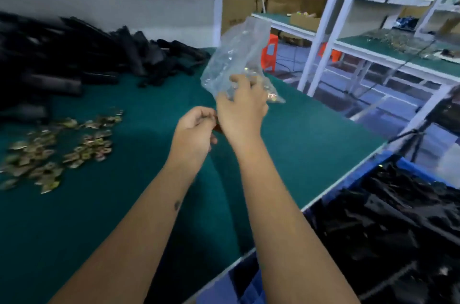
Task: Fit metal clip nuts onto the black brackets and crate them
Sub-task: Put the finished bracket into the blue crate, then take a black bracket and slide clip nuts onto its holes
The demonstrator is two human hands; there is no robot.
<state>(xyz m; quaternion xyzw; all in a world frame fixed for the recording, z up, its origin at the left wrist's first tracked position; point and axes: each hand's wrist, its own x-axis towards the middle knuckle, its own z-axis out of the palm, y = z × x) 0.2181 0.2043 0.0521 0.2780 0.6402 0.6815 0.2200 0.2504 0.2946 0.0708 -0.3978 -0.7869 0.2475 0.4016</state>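
1. Nearest, down and to the right of both hands: blue crate (408, 166) below the worktop (311, 149) edge, already loaded with dark parts, seemingly finished black brackets (398, 224).
2. Left hand (194, 129): fingers curled inward, apparently pinching a small dark thing at the fingertips, right against the right wrist; too blurred to say what it is.
3. Right hand (242, 104): just ahead of the left, fingers curled round the lower part of a clear plastic bag (236, 62), raised off the worktop, with a few metal clip nuts (272, 97) glinting inside beyond the fingers.
4. Left of the hands, well apart: loose clip nuts (62, 149) scattered over the green surface.
5. Farther off, beyond and left of the hands: heap of unfitted brackets (74, 54) at the back of the worktop.
6. Step in hand, by judgement: restocking nuts from the bag, not fitting.
7. Next move likely calls for tipping the bag out, dropping it, then picking one bracket and one nut.
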